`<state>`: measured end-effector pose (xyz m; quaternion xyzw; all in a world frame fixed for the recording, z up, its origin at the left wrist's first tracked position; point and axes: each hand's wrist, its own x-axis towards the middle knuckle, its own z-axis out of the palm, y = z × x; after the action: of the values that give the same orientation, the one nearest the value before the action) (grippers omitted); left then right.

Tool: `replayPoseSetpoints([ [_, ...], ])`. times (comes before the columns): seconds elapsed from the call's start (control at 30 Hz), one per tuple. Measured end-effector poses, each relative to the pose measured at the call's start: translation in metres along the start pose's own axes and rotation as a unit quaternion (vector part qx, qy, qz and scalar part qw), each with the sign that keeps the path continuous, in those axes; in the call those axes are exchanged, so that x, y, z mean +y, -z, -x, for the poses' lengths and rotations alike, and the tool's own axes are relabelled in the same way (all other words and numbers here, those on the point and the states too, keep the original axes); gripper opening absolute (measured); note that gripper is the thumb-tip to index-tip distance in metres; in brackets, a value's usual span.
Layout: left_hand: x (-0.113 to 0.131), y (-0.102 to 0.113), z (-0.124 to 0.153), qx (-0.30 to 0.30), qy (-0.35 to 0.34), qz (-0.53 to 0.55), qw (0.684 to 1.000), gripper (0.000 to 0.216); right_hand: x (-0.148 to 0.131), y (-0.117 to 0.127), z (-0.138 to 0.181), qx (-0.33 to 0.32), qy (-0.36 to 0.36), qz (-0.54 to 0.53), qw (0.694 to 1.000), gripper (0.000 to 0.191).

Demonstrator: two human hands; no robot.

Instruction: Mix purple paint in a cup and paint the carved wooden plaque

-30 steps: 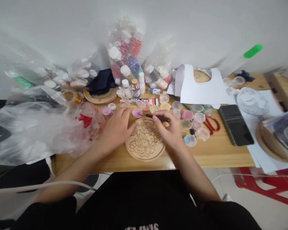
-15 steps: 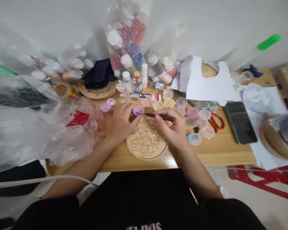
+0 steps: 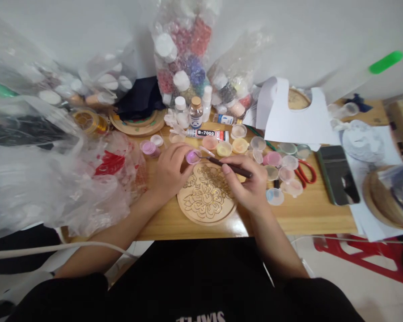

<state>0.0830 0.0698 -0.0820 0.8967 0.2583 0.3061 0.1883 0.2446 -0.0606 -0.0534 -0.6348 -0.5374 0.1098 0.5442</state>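
My left hand (image 3: pixel 174 172) is closed around the side of a small plastic cup (image 3: pixel 193 156) with purple contents. Between the fingers and thumb of my right hand (image 3: pixel 248 183) is a thin tool with a dark handle (image 3: pixel 233 168). Its slim metal tip points left and reaches the cup's rim. Below both hands lies a round wooden board (image 3: pixel 206 214) with a flower pattern outlined in gold. Part of its upper right edge is hidden by my right hand.
Several small cups (image 3: pixel 239 145) stand behind and right of the board, near red-handled scissors (image 3: pixel 307 174). A B-7000 glue tube (image 3: pixel 208 134) and small bottles (image 3: pixel 196 114) are at the back. Crumpled plastic bags (image 3: pixel 63 179) fill the left; a phone (image 3: pixel 338 174) lies right.
The tool's tip has lifted from inside the purple cup to its rim, and my right hand has shifted slightly right. My left hand stays at the cup. The view has shifted a little.
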Motion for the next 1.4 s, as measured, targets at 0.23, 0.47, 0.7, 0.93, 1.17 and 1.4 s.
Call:
replayPoseSetpoints([
  [0.23,-0.001,-0.002,0.000,0.035,-0.040,-0.014,0.998,0.021,-0.002,-0.002,-0.001,0.011,-0.038,-0.034,0.999,0.007],
  [0.47,0.000,-0.001,0.000,0.038,-0.045,-0.011,0.998,0.026,-0.003,-0.004,-0.001,0.054,-0.106,-0.081,0.990,0.006],
  [0.7,0.001,-0.001,0.000,0.037,-0.037,0.001,0.999,0.023,0.008,-0.009,-0.004,0.058,-0.210,-0.188,0.958,0.011],
  [0.93,0.004,0.000,0.000,0.041,-0.030,-0.006,0.999,0.024,0.014,-0.007,-0.005,0.037,-0.280,-0.234,0.931,0.020],
  [1.17,0.004,-0.002,0.001,0.050,0.021,0.029,0.998,0.028,0.017,-0.006,-0.006,0.063,-0.272,-0.253,0.926,0.018],
  [1.4,0.007,0.000,0.001,0.034,0.051,0.054,0.997,0.026,0.012,-0.007,-0.003,0.078,-0.256,-0.209,0.941,0.013],
])
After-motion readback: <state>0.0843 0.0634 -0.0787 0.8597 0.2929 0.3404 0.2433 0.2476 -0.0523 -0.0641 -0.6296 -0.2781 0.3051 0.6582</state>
